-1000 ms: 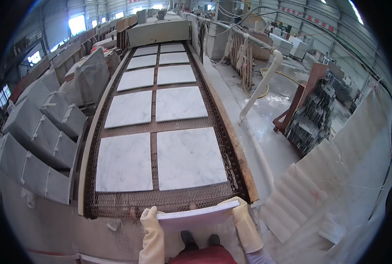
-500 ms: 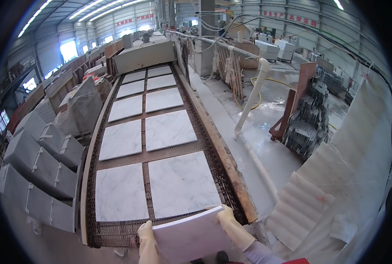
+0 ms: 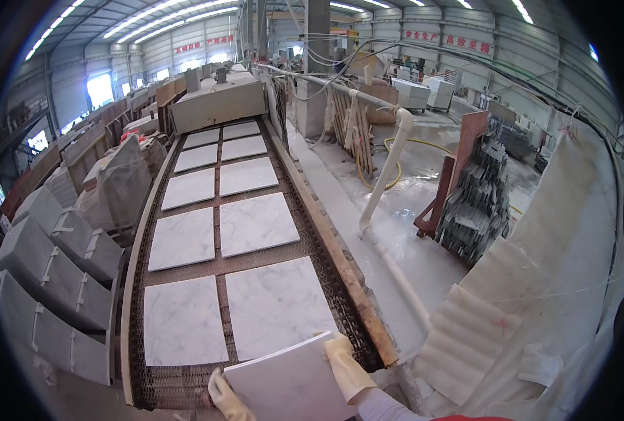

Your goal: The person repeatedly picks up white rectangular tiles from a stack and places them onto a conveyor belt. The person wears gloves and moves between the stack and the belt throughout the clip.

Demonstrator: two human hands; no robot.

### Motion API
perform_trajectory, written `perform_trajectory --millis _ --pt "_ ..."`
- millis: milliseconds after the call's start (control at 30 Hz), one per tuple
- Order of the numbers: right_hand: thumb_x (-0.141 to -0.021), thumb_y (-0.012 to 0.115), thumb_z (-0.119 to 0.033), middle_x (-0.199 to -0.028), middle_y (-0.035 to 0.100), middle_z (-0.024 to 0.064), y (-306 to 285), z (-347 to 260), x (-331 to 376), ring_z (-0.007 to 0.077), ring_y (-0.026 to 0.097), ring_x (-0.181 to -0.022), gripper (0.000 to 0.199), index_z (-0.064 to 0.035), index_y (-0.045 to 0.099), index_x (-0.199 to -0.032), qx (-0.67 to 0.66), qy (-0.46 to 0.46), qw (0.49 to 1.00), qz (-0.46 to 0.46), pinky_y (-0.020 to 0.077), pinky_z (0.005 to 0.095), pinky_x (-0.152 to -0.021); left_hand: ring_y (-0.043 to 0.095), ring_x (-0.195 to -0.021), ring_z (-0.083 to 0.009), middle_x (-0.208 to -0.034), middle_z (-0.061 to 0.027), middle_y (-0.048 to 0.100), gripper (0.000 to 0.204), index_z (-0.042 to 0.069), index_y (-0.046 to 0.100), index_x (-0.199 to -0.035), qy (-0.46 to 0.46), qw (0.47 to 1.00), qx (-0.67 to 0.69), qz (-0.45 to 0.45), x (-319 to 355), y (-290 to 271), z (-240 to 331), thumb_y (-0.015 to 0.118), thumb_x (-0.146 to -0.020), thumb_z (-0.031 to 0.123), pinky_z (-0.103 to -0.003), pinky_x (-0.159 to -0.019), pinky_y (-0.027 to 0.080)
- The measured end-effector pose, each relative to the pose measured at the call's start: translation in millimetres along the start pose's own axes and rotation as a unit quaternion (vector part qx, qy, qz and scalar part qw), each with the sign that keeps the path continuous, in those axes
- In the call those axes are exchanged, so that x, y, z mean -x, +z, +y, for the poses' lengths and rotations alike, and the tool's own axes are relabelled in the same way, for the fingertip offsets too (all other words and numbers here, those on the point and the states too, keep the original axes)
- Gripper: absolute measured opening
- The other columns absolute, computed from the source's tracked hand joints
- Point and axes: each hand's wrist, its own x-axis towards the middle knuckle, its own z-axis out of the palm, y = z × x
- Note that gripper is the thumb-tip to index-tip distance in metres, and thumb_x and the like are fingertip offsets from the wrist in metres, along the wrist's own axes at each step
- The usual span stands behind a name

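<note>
Both my hands wear pale yellow rubber gloves and hold a white marble slab (image 3: 291,382) by its sides, tilted at the near end of a conveyor. My left hand (image 3: 229,398) grips the slab's left edge. On the opposite edge is my right hand (image 3: 346,368), its fingers at the upper right corner. Just beyond, two square marble tiles, one on the left (image 3: 184,323) and one on the right (image 3: 280,302), lie flat on the mesh conveyor belt (image 3: 186,271). The held slab covers part of the right tile's near edge. The slab's lower part leaves the picture.
More white tiles lie in two rows toward a beige machine housing (image 3: 217,109). Grey strapped slabs (image 3: 59,256) lean at the left. Right of the conveyor stand a white pipe (image 3: 385,179), a rack of dark stone pieces (image 3: 473,196) and pale corrugated sheeting (image 3: 459,344).
The view has tilted up and shifted slightly right, so the conveyor and tiles appear lower and more to the left. Both hands still hold the slab.
</note>
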Motion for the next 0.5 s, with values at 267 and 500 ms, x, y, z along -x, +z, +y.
perform_trajectory --millis 267,500 --pt "-0.076 0.045 0.002 -0.061 0.058 0.0056 8.6 4.6 -19.1 0.0143 0.052 -0.044 0.039 -0.0152 0.069 -0.102 -0.063 0.006 0.997 -0.037 0.041 0.0277 -0.041 0.042 -0.121 -0.0234 -0.134 -0.0125 0.045 0.056 0.003 0.039 -0.134 -0.226 0.935 0.136 -0.238 122.9 -127.8 -61.5 0.046 -0.094 0.041 -0.035 -0.101 0.034" --pt "-0.073 0.054 -0.003 -0.087 0.064 0.0142 -13.6 -15.7 2.4 0.0261 0.063 -0.077 0.045 -0.0131 0.059 -0.117 0.106 -0.165 0.981 -0.011 0.0495 0.0332 -0.067 0.04 -0.124 -0.0234 -0.135 -0.0092 0.045 0.06 0.006 0.039 -0.136 -0.324 0.934 0.074 -0.133 111.0 -102.5 -58.2 0.038 -0.094 0.049 -0.037 -0.103 0.032"
